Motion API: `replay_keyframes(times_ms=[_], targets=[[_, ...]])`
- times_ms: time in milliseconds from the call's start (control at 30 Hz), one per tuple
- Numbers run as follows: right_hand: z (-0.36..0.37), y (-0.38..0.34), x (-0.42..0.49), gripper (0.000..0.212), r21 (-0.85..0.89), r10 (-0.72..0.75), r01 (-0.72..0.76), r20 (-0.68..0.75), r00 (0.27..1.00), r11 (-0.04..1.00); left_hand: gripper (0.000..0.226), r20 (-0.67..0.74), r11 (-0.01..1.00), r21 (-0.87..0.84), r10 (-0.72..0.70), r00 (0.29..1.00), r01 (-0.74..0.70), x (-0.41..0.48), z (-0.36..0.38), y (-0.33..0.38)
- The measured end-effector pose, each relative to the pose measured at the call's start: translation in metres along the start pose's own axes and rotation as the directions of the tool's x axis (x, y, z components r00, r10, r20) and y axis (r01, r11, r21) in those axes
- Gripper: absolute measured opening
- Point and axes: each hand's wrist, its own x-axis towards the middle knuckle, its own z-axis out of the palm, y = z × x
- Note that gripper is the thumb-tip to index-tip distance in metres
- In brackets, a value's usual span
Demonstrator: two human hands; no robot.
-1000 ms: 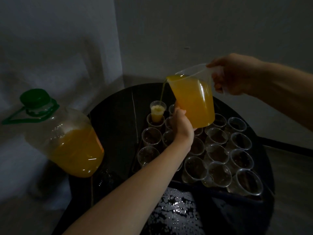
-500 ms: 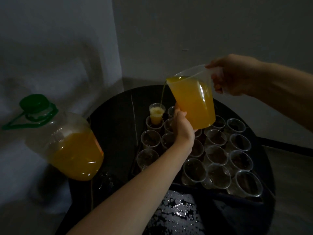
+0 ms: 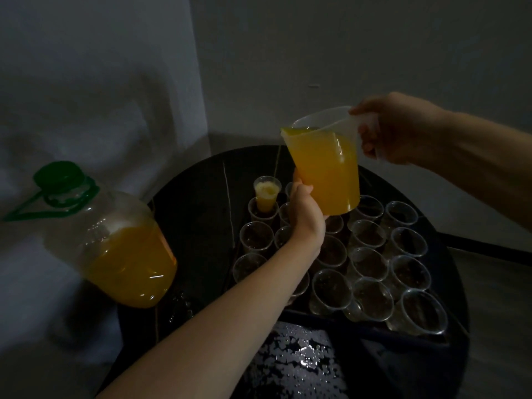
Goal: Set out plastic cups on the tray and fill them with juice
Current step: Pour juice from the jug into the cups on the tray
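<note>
While left hand (image 3: 306,217), right hand (image 3: 398,129) keep jug (image 3: 326,168) tilted, cup (image 3: 267,194) now fuller.

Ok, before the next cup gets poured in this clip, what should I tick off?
1. Right hand grips the jug by its handle: ok.
2. Left hand holds the jug's lower side to steady it: ok.
3. Filled cup upright, juice near the rim: ok.
4. No juice running from the spout: cannot tell, the picture is too dim.
5. Empty cups upright on the tray: ok for those in view; the left arm hides some.
6. Big bottle capped and off the tray: ok.
</note>
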Motion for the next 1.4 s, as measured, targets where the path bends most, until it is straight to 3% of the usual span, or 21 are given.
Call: replay_keyframes(times_ms=[433,867,1400], targets=[[0.003,0.005,-0.023,0.026,0.045,-0.072,0.072,0.000,0.997,0.996,0.068,-0.026,0.998,-0.001,0.058,0.998,-0.058,-0.026,-0.002,0.005],[0.006,0.017,-0.033,0.015,0.008,-0.029,0.029,0.049,0.998,1.000,0.071,-0.069,0.999,-0.033,0.021,0.997,-0.024,-0.050,-0.006,-0.009],[0.017,0.015,-0.025,0.011,-0.044,0.068,-0.066,0.056,0.996,0.997,0.049,-0.100,0.996,-0.086,-0.041,0.994,0.032,-0.060,-0.004,-0.016]])
